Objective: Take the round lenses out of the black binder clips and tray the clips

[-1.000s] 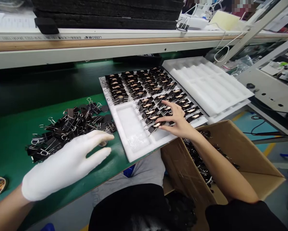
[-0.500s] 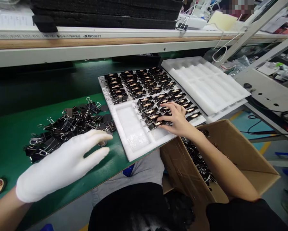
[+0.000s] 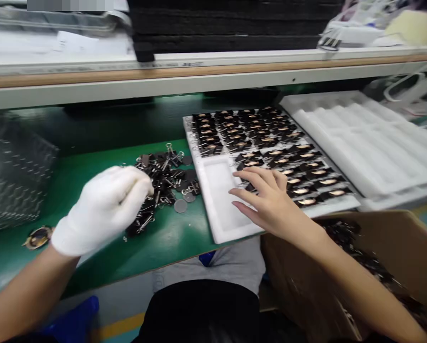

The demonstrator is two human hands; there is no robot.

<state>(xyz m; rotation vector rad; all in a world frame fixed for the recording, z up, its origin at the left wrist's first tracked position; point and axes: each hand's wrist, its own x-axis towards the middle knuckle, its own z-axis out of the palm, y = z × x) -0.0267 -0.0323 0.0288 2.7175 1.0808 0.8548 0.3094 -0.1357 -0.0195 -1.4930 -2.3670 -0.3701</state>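
My left hand [image 3: 106,205], in a white glove, is closed at the left edge of a pile of black binder clips [image 3: 166,176]; what its fingers hold, if anything, is hidden. Beside the pile lies a grey disc [image 3: 180,206]. My bare right hand [image 3: 263,197] hovers with fingers spread over a white foam tray [image 3: 218,190], near its long bare compartment. Rows of black clips with tan pieces [image 3: 231,128] fill the tray's other compartments. Nothing shows between the right fingers.
More white foam trays [image 3: 370,143] sit at the right. A cardboard box [image 3: 406,238] with black clips stands below the table edge. A clear plastic bag [image 3: 13,176] and a round item [image 3: 38,237] are at left. A shelf [image 3: 213,78] crosses behind.
The view has swung left. My left hand has gone from open to closed and now lies over the pile's left part. My right hand stays open over the tray, closer to the bare compartment.
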